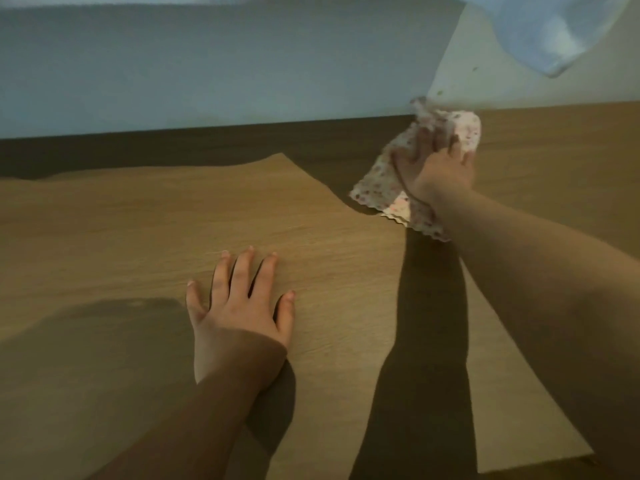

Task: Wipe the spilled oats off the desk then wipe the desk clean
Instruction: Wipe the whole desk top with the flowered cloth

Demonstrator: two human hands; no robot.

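Where the light-brown wooden desk [138,220] met the pale wall [207,71], the floral white cloth [377,188] lay at far right, its long axis pointing toward the wall. The right hand [436,164] gripped it with curled fingers; the left hand [239,306] rested flat, fingers spread.

Single head-worn wide-angle view, angled forward and down.

The camera sits close above the wooden desk [138,220], which fills the lower two thirds of the frame, with a pale wall [207,71] across the top. Both forearms enter from the bottom and right edges: the left hand [239,317] at lower centre, the right hand [440,164] gripping a cloth [377,188] at upper right.
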